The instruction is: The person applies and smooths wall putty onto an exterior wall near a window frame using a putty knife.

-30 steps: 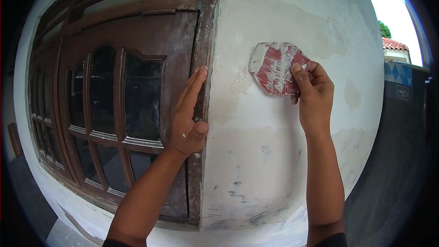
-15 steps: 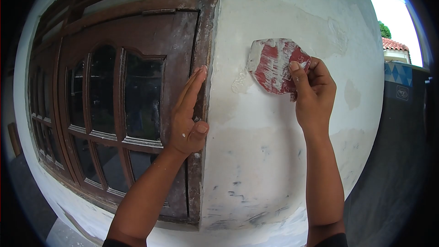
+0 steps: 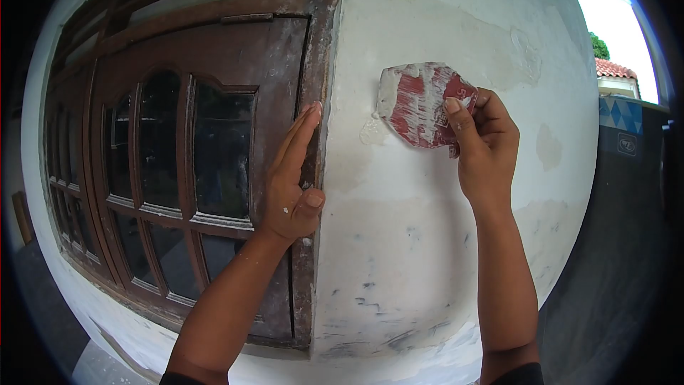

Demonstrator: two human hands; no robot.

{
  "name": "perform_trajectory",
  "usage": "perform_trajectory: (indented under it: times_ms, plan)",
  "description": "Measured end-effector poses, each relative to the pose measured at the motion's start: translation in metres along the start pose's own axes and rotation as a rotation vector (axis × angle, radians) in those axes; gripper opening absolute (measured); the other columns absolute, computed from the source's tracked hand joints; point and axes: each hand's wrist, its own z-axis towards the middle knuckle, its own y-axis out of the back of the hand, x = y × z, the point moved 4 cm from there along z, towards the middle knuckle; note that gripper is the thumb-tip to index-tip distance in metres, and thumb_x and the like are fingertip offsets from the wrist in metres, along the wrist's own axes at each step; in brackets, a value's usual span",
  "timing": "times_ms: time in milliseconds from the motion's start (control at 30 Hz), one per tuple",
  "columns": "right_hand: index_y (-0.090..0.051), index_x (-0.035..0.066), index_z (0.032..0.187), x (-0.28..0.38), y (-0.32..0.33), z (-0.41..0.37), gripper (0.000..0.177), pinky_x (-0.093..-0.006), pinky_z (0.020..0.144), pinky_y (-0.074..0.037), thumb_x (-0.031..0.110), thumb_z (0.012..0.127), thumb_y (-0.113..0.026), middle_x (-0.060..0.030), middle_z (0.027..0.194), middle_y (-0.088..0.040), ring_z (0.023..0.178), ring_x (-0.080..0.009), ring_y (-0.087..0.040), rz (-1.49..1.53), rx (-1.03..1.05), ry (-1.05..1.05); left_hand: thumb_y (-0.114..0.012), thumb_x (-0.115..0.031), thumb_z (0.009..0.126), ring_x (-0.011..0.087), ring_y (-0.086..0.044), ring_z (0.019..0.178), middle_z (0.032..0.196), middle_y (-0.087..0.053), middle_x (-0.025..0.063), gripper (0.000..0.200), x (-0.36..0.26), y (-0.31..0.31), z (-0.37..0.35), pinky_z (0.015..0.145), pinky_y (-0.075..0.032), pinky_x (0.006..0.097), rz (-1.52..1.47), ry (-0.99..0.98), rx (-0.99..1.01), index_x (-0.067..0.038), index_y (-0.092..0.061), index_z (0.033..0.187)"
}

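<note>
A flat red scraper piece [image 3: 420,110], smeared with whitish paste, is pinched between the thumb and fingers of my right hand [image 3: 486,135]. Its left edge is at the white wall [image 3: 399,242], beside a small wet-looking patch of paste [image 3: 372,130]. My left hand [image 3: 293,178] rests with its fingers extended along the brown wooden frame [image 3: 317,43], holding nothing. White specks mark its skin.
A brown wooden window with dark glass panes [image 3: 160,135] fills the left side. Dry plaster patches and dark smudges mark the wall. Beyond its right edge are a dark grey surface [image 3: 605,242] and a tiled roof [image 3: 614,69].
My right hand and the red scraper piece have moved slightly left along the wall. My left hand stays in place.
</note>
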Motion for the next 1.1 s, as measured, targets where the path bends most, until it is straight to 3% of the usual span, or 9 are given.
perform_trajectory:
  times_ms: [367, 700, 933, 1000, 1100]
  plan:
    - [-0.064, -0.001, 0.101, 0.000, 0.009, -0.004, 0.010, -0.0222, 0.070, -0.048, 0.008, 0.098, -0.066, -0.0021, 0.088, -0.067, 0.078, -0.0046, -0.057, 0.152, 0.005, 0.012, -0.033, -0.081, 0.091, 0.0367, -0.037, 0.147, 0.153, -0.042, 0.0271, 0.109, 0.002, 0.000, -0.001, 0.121, -0.026, 0.0440, 0.007, -0.022, -0.003, 0.011, -0.035, 0.150]
    - [-0.065, 0.000, 0.099, -0.018, 0.019, -0.005, 0.012, -0.0225, 0.067, -0.047, 0.012, 0.098, -0.066, -0.0016, 0.086, -0.066, 0.074, -0.0048, -0.057, 0.201, 0.056, -0.102, -0.033, -0.083, 0.091, 0.0365, -0.035, 0.147, 0.154, -0.041, 0.0269, 0.111, -0.001, 0.000, 0.000, 0.122, -0.025, 0.0445, 0.012, 0.005, 0.007, 0.011, -0.034, 0.150]
    - [-0.060, 0.001, 0.107, -0.007, 0.013, -0.008, 0.018, -0.0214, 0.060, -0.042, 0.018, 0.101, -0.064, -0.0019, 0.083, -0.067, 0.069, -0.0034, -0.053, 0.163, 0.010, 0.050, -0.033, -0.084, 0.089, 0.0364, -0.035, 0.148, 0.154, -0.042, 0.0266, 0.113, 0.000, 0.000, 0.000, 0.122, -0.025, 0.0448, 0.021, 0.024, 0.015, 0.011, -0.034, 0.151]
    - [-0.058, 0.001, 0.108, 0.000, 0.005, -0.010, 0.021, -0.0207, 0.057, -0.040, 0.020, 0.102, -0.064, -0.0015, 0.079, -0.067, 0.064, -0.0022, -0.051, 0.157, 0.002, -0.200, -0.033, -0.084, 0.089, 0.0365, -0.035, 0.147, 0.153, -0.042, 0.0267, 0.113, 0.000, 0.000, 0.000, 0.122, -0.025, 0.0448, 0.023, 0.023, 0.015, 0.011, -0.035, 0.151]
    - [-0.060, -0.001, 0.106, -0.013, -0.005, -0.011, 0.025, -0.0213, 0.051, -0.037, 0.022, 0.101, -0.066, -0.0002, 0.073, -0.065, 0.058, -0.0016, -0.048, 0.084, 0.007, -0.271, -0.033, -0.084, 0.089, 0.0368, -0.035, 0.147, 0.153, -0.042, 0.0269, 0.113, 0.000, 0.000, 0.000, 0.122, -0.025, 0.0449, 0.018, 0.023, 0.013, 0.010, -0.035, 0.150]
